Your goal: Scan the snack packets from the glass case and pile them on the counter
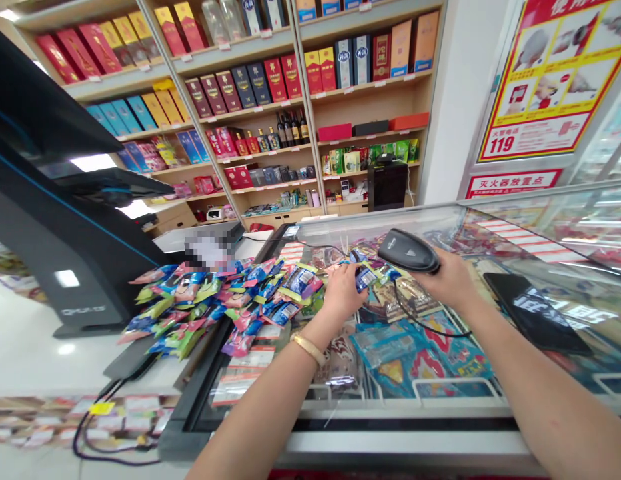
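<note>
My right hand [451, 280] is closed around a black handheld barcode scanner [407, 252], its head tilted to the left over the glass freezer lid. A cable hangs from the scanner in a loop. With a gold bangle on its wrist, my left hand [341, 293] grips a small blue snack packet [364, 276] just left of the scanner's head. Close by on the left lies a large heap of similar small packets [260, 287] in blue, pink and green, spread over the freezer's edge and the counter.
The glass-topped freezer [340, 441] holds bagged frozen goods. On its right side lies a black smartphone [535, 312]. A checkout terminal [65, 267] stands at the left on the white counter [20, 353]. Shelves of boxed bottles [225, 93] line the back wall.
</note>
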`<state>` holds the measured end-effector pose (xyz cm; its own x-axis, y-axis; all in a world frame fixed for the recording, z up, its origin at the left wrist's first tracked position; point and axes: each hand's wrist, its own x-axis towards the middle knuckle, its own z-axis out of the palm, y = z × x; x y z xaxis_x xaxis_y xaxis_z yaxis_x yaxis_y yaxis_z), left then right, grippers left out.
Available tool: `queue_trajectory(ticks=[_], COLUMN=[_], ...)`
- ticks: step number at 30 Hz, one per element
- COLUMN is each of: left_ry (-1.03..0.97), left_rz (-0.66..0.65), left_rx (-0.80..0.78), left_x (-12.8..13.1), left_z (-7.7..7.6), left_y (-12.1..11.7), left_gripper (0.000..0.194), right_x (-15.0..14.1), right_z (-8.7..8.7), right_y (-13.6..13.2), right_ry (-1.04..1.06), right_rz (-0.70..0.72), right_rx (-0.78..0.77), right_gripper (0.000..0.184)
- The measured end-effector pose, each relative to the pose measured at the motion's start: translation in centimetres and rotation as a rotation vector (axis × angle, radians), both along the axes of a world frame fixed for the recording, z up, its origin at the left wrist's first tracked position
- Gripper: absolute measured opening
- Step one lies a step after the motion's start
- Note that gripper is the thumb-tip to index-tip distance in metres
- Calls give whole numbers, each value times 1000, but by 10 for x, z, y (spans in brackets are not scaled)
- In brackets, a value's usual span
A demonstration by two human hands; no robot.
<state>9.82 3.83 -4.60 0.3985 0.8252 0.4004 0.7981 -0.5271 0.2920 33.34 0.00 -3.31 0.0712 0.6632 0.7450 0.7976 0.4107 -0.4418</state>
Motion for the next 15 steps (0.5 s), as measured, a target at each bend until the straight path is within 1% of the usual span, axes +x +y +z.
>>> queue_trajectory(ticks=[3, 5, 8, 11, 15], left_ry=[-149, -238, -340, -400, -406], left_rz=[-14, -18, 0, 28, 46], left_rx=[78, 168, 330, 459, 537], left_x=[-10, -19, -34, -47, -55], left_z=[6, 12, 19, 22, 20], left_y=[-5, -8, -14, -20, -25], left_gripper=[51, 52, 53, 53, 51], right_x=[1, 1, -5, -14, -26], right_z=[2, 3, 5, 7, 9], right_y=[0, -1, -5, -10, -16], right_ry=[-15, -24, -45, -67, -88], right_rz=[-22, -10, 67, 146, 261], right_rx=[2, -5, -25, -23, -25], right_gripper=[29, 28, 24, 27, 24])
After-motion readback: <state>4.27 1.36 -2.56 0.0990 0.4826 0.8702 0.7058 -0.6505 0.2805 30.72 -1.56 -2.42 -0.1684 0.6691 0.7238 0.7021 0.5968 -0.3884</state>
